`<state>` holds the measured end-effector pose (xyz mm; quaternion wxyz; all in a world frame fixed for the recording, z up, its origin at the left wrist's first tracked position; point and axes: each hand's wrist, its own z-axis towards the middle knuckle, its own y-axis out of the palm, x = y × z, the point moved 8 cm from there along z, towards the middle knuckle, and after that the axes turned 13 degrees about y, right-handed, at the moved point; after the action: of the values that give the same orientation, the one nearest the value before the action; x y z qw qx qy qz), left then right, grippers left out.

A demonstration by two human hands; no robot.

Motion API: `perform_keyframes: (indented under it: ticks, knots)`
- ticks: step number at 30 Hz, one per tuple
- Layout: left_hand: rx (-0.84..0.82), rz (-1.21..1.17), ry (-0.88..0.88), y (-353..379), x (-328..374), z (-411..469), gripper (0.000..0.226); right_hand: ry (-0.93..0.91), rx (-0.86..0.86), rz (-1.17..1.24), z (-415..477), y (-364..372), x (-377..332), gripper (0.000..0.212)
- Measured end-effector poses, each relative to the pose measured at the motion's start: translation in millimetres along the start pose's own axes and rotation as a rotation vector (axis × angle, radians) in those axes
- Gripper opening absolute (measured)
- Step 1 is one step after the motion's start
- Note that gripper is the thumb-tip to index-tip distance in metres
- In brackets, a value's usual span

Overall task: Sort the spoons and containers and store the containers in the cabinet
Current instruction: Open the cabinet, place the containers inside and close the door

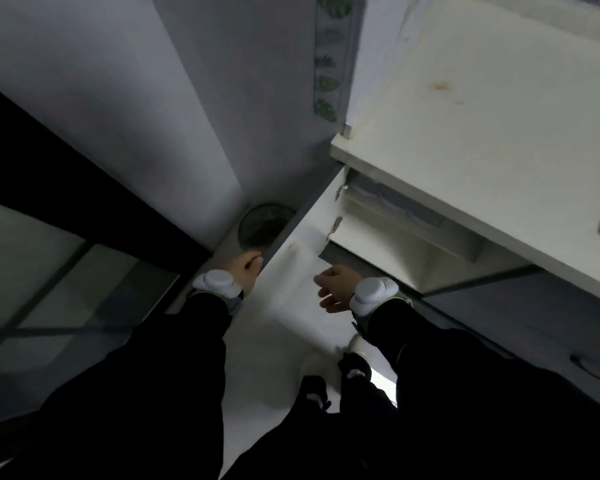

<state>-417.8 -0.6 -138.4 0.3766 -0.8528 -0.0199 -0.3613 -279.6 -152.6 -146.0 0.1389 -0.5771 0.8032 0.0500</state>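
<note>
- Far left, my left hand (246, 268) is curled over the outer edge of the open cabinet door (291, 289), fingers wrapped narrow on it, holding the door and nothing else
- Behind that hand, a round bin (265, 225) sits in the corner by the wall, not my concern
- Centre, my right hand (335, 289) hovers in front of the door's white inner face, fingers loosely spread, empty
- Right and up from it, the containers (392, 209) lie stacked on the cabinet shelf under the countertop (482, 133), long axis running back along the shelf
- My right hand is the nearer one to them; I reckon storing looks done, door closing next
- No spoons in sight
</note>
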Motion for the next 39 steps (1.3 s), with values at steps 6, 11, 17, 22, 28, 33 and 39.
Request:
perform_keyframes:
  ticks: [6, 11, 17, 22, 28, 33, 39]
  knots:
    - [-0.093, -0.040, 0.028, 7, -4, -4, 0.042, 0.036, 0.042, -0.003, -1, 6, 18, 0.037]
    - [-0.248, -0.127, 0.100, 30, 11, -2, 0.048, 0.096, 0.094, 0.059, 0, -16, 50, 0.033]
    - [-0.429, -0.323, 0.053, 82, 35, -15, 0.065, 0.199, 0.094, 0.154, 2, -38, 97, 0.017]
    - [-0.498, -0.375, -0.033, 135, 77, -23, 0.078, 0.278, 0.086, 0.248, -5, -70, 141, 0.020]
    - [-0.480, -0.416, -0.094, 195, 140, -21, 0.084, 0.365, 0.084, 0.316, -12, -120, 185, 0.043]
    - [-0.324, -0.617, -0.182, 240, 200, -6, 0.085, 0.276, 0.283, 0.330, -10, -193, 195, 0.059]
    - [-0.276, -0.888, -0.262, 267, 242, 24, 0.086, 0.227, 0.202, 0.771, -19, -253, 190, 0.043]
